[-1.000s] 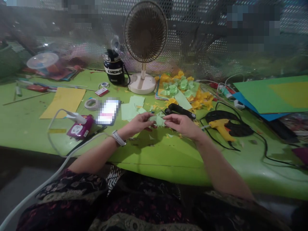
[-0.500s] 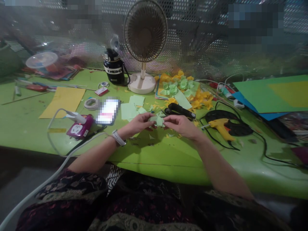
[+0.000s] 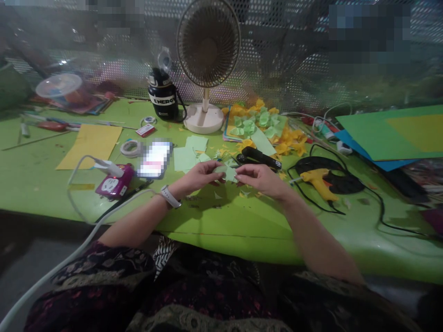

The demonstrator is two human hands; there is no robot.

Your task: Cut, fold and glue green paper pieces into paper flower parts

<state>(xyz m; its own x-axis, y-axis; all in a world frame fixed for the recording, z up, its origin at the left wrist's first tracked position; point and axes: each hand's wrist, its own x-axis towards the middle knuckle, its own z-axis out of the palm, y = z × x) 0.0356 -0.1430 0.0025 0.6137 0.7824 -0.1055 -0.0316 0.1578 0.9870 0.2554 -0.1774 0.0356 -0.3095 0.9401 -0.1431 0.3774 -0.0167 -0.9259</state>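
Observation:
My left hand (image 3: 199, 177) and my right hand (image 3: 259, 179) meet above the green tabletop (image 3: 221, 226). Between their fingertips they pinch a pale green cut-paper piece (image 3: 225, 174). A black stapler (image 3: 259, 157) lies just beyond my right hand. Loose pale green paper sheets (image 3: 187, 158) lie beyond my left hand, and small paper scraps are scattered under both hands. A white smartwatch (image 3: 170, 197) sits on my left wrist.
Paper flowers in yellow and pale green (image 3: 263, 124) are piled behind the stapler. A yellow glue gun (image 3: 318, 183) with black cord lies right. A magenta power strip (image 3: 110, 182), tape roll (image 3: 131, 148), blurred phone (image 3: 154, 159), fan (image 3: 207, 46) and black flask (image 3: 162, 94) stand around.
Both hands stay almost still with the paper piece between them. The whole view has shifted slightly.

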